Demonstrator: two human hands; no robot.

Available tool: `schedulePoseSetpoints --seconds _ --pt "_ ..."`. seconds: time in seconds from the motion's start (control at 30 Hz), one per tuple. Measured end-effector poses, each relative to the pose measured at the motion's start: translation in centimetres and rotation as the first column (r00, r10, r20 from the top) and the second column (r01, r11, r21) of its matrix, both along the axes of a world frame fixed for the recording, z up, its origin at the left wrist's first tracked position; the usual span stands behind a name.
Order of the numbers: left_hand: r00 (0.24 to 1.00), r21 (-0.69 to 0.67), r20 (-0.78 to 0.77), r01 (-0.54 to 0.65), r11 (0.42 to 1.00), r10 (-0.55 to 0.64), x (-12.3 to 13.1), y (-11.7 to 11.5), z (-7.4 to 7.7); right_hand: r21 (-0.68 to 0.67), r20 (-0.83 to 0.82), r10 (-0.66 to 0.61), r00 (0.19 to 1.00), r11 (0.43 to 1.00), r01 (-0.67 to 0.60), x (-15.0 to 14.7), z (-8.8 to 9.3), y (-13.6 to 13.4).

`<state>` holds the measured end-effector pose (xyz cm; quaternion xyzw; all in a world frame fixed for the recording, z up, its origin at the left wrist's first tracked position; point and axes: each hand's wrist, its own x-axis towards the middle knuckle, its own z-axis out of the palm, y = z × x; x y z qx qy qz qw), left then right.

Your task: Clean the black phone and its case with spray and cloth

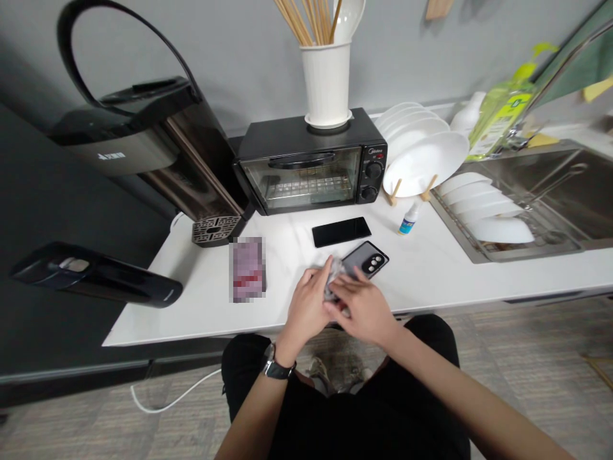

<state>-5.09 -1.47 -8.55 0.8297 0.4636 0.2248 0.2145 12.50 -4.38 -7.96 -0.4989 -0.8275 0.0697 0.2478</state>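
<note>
I watch through a single camera on the wearer's head, facing forward and steeply down over the counter [454, 268]. The left hand [309, 303] and right hand [364, 303] sit near mid-view, fairly close to me; the thighs [433, 348] and floor [522, 364] come in below, seen almost from above. The oven [311, 166] and wall [230, 38] stand farther off, up top. My wide view takes in the dispenser [191, 160] at left and the sink [589, 185] at right.

Left hand [309, 301], right hand [366, 306] holding grey item [335, 271] — black phone [341, 232] beyond.
</note>
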Motion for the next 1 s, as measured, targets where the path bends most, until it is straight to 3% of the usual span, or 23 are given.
schedulePoseSetpoints --seconds 0.07,0.17,0.3,0.37,0.47,0.57,0.63,0.8,0.9,1.0 --pt "1.0 -0.017 -0.015 -0.012 1.0 0.012 -0.2 -0.1 -0.1 -0.042 -0.042 0.083 0.996 0.995 -0.085 -0.4 0.5 -1.2" --pt "0.999 -0.001 -0.009 -0.038 0.999 0.038 -0.2 -0.4 0.1 -0.056 -0.041 0.097 0.994 0.994 -0.099 2.3 0.5 -2.1" --pt "1.0 0.022 0.006 -0.023 0.999 0.023 0.3 -0.5 0.4 0.029 0.11 -0.049 0.993 0.999 0.046 7.3 -0.4 -1.0" --pt "1.0 0.028 -0.003 -0.019 0.999 0.019 0.5 -0.3 0.5 0.09 0.154 -0.14 0.978 0.988 0.127 8.3 -1.0 0.1" --pt "1.0 0.035 0.002 -0.024 0.999 0.024 0.8 -0.1 0.5 0.141 0.149 -0.245 0.958 0.964 0.224 7.2 -1.9 1.5" --pt "0.999 0.041 0.031 -0.031 0.999 0.029 0.6 0.1 0.5 0.147 0.089 -0.307 0.947 0.945 0.292 4.2 -2.0 1.8" --pt "0.999 0.038 0.041 -0.023 0.999 0.021 0.2 0.3 0.5 0.111 0.031 -0.246 0.969 0.964 0.241 2.0 -1.7 1.2" --pt "1.0 -0.022 -0.013 -0.025 0.999 0.025 -0.3 0.2 0.1 -0.011 -0.097 0.047 0.994 0.999 -0.048 -0.9 -0.4 -1.6" --pt "0.998 -0.001 -0.006 -0.064 0.998 0.064 -0.2 -0.1 0.1 -0.01 -0.078 0.076 0.994 0.997 -0.077 0.9 -0.4 -2.2" --pt "0.998 0.033 0.032 -0.055 0.998 0.054 0.1 -0.3 0.3 0.017 0.013 -0.008 1.0 1.0 0.008 4.5 -0.9 -1.2"
